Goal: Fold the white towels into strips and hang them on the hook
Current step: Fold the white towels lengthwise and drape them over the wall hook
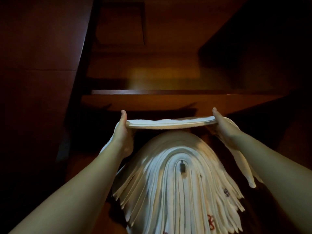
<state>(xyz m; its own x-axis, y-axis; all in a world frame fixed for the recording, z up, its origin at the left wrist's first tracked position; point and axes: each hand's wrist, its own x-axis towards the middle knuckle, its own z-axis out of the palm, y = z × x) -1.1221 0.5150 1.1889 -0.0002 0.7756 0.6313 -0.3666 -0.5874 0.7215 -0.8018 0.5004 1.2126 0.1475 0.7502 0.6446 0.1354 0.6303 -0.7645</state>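
Note:
A folded white towel strip (pixel 170 123) stretches level between my hands, just above a thick bundle of hung white towels (pixel 177 188). My left hand (pixel 122 132) grips the strip's left end, thumb on top. My right hand (pixel 222 127) grips the right end, and the strip's loose ends hang down past both wrists. The bundle drapes over a small metal hook (pixel 182 167), whose tip shows at the centre of the folds. Some hung towels carry red markings near their lower ends.
A dark wooden cabinet surrounds everything. A horizontal shelf edge (pixel 177 92) runs just beyond my hands, with a dim open compartment above it. A dark wooden panel (pixel 38 81) stands at the left and another at the right.

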